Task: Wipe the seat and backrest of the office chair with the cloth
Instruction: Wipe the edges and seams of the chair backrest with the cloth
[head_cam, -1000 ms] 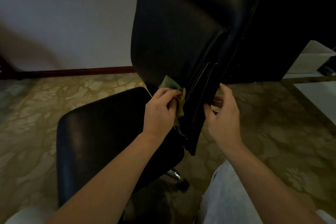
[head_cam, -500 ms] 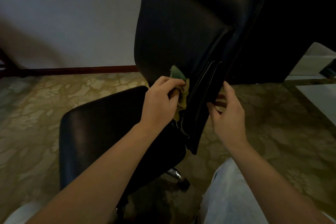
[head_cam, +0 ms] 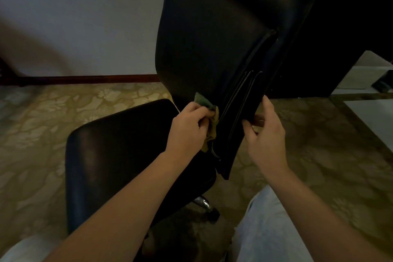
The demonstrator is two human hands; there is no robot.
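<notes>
Midway through wiping the backrest (head_cam: 212, 38), the left hand (head_cam: 187, 127) grips the cloth (head_cam: 210, 119) against its lower part; the right hand (head_cam: 265, 134) clasps its edge. Upward strokes seem next.

Pale blue-grey trousers (head_cam: 268, 232), bare forearms (head_cam: 136, 202)

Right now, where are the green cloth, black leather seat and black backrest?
green cloth (head_cam: 212, 132), head view, hanging fold.
black leather seat (head_cam: 119, 144), head view, cushion middle.
black backrest (head_cam: 212, 27), head view, upper panel.
</notes>
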